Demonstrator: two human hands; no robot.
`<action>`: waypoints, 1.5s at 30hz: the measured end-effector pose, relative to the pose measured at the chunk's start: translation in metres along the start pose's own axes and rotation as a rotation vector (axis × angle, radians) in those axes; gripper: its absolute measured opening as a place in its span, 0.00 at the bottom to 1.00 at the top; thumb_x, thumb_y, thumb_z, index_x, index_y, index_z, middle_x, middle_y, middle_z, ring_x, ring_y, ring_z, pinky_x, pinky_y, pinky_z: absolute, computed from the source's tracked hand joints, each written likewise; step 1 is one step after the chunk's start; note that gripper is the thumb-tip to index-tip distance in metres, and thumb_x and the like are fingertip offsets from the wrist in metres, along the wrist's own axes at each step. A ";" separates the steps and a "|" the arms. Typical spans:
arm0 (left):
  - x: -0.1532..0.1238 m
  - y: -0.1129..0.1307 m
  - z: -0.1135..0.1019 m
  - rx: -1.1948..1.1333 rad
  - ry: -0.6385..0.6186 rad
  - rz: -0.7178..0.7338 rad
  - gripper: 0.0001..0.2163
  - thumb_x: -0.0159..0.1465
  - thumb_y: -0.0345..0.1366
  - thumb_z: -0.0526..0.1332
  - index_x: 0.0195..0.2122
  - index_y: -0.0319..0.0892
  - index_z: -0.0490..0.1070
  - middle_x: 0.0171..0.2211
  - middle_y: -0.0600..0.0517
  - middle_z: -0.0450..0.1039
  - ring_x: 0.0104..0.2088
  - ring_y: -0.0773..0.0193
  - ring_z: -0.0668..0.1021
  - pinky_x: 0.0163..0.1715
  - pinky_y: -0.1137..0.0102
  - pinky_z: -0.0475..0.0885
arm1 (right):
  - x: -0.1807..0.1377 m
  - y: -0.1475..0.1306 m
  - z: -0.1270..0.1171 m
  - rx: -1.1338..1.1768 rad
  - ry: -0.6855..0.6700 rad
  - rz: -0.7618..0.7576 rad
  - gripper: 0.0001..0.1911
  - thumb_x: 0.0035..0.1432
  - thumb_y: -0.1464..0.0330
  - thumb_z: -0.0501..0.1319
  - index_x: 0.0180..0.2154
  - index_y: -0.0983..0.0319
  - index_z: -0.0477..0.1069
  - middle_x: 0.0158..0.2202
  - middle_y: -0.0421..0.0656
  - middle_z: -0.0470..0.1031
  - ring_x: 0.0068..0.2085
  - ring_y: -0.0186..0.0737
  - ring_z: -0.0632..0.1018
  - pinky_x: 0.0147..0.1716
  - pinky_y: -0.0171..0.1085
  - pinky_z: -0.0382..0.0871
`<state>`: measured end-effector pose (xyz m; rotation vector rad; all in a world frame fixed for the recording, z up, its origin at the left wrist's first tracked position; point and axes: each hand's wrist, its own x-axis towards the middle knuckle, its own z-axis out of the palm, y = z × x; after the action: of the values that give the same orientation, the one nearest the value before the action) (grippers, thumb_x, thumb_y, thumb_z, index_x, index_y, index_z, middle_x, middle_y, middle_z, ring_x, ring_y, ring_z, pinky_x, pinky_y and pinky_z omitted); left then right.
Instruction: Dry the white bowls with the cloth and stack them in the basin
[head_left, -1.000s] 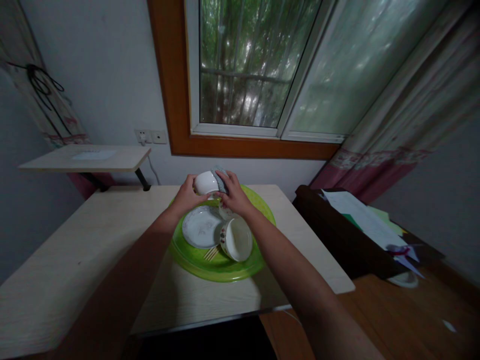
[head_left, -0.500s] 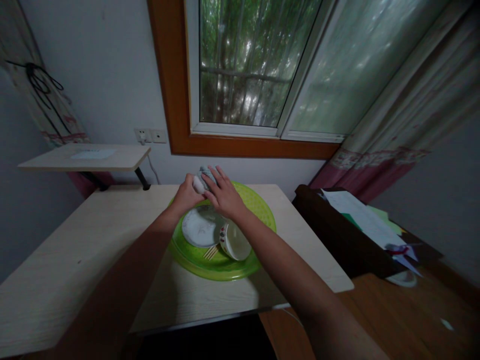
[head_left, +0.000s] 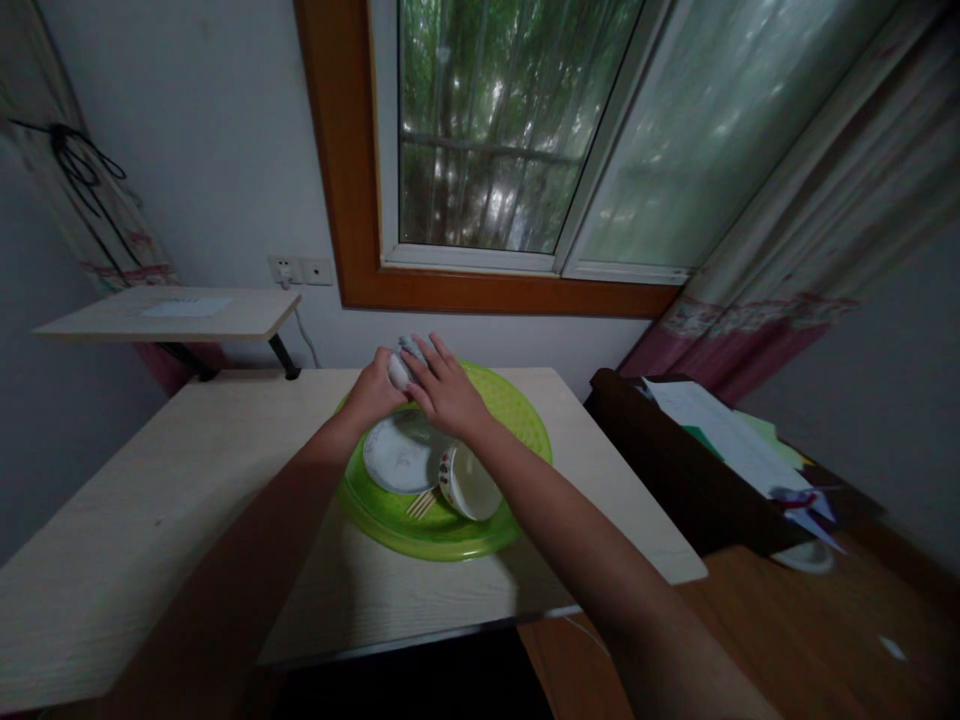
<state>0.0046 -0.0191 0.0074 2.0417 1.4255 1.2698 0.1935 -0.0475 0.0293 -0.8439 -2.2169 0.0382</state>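
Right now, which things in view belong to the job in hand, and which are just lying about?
Seem to belong:
- white dish, mostly hidden, in the left hand
- grey cloth, under the right hand
- green tray, with plate, tipped bowl and sticks on it

Seem just lying about:
- paper on the shelf
- papers at right
- scrap on the floor

Right hand (head_left: 452, 398) shifted left across white bowl (head_left: 398, 372), fingers (head_left: 441, 360) straighter, grey cloth (head_left: 409, 346) carried along (less showing).
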 end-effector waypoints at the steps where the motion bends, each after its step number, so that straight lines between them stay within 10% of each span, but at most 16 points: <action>1: 0.000 0.000 0.000 -0.013 -0.015 0.009 0.25 0.49 0.41 0.72 0.42 0.46 0.59 0.35 0.49 0.75 0.33 0.57 0.79 0.29 0.68 0.68 | 0.000 -0.003 0.000 -0.022 -0.020 -0.022 0.28 0.71 0.57 0.53 0.69 0.51 0.57 0.75 0.40 0.49 0.76 0.52 0.43 0.73 0.64 0.40; 13: 0.002 0.002 0.001 -0.016 0.087 -0.074 0.28 0.48 0.51 0.72 0.41 0.46 0.58 0.35 0.51 0.72 0.33 0.58 0.76 0.30 0.68 0.67 | -0.001 0.020 0.009 0.200 0.115 0.200 0.33 0.72 0.49 0.45 0.72 0.53 0.49 0.75 0.46 0.49 0.75 0.47 0.50 0.73 0.57 0.44; 29: 0.011 -0.021 0.006 -0.316 0.087 -0.154 0.29 0.48 0.47 0.74 0.43 0.44 0.58 0.40 0.52 0.69 0.40 0.60 0.76 0.41 0.63 0.74 | -0.004 0.043 0.023 0.479 0.218 0.429 0.50 0.56 0.46 0.66 0.70 0.58 0.50 0.71 0.53 0.57 0.70 0.54 0.62 0.69 0.56 0.54; 39: 0.009 -0.016 0.009 -0.462 0.004 -0.046 0.36 0.49 0.44 0.73 0.56 0.45 0.58 0.58 0.40 0.67 0.55 0.50 0.76 0.51 0.57 0.75 | -0.004 0.042 0.010 0.332 0.249 0.297 0.40 0.58 0.52 0.66 0.68 0.51 0.56 0.64 0.50 0.61 0.65 0.55 0.65 0.67 0.59 0.58; 45: 0.006 -0.012 0.006 -0.305 0.010 -0.043 0.33 0.49 0.44 0.73 0.52 0.43 0.60 0.50 0.43 0.72 0.47 0.54 0.79 0.43 0.62 0.77 | -0.005 0.044 0.004 0.269 0.168 0.250 0.41 0.61 0.47 0.63 0.69 0.49 0.54 0.65 0.49 0.60 0.66 0.56 0.63 0.68 0.61 0.57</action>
<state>0.0038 -0.0075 -0.0015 1.7955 1.1880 1.3856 0.2185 -0.0151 0.0110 -0.9305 -1.8878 0.3643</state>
